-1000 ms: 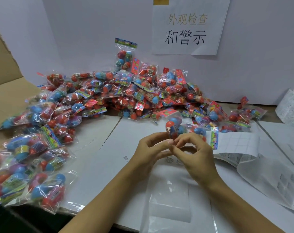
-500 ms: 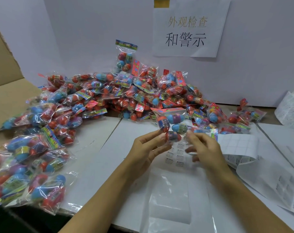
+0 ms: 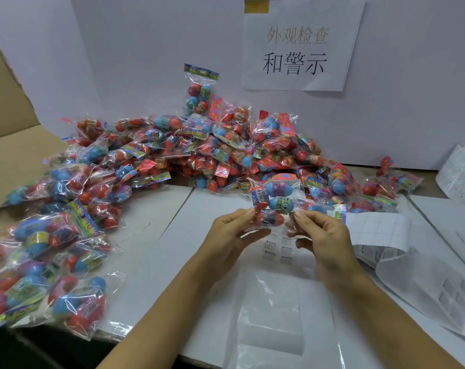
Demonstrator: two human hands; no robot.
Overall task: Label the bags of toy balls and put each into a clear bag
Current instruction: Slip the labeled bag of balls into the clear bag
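A heap of ball bags [image 3: 199,155] runs from the near left to the far centre of the table [image 3: 151,249], against the wall [image 3: 146,49]. One bag [image 3: 275,202] sits between both hands, above what seems a label sheet [image 3: 279,249]. Clear bags [image 3: 274,315] lie nearest; label rolls [image 3: 412,262] lie right.

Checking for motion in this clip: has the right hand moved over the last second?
Yes. The right hand has drawn rightward, away from the left hand, toward the blank label sheet, while both hold the bag of toy balls.
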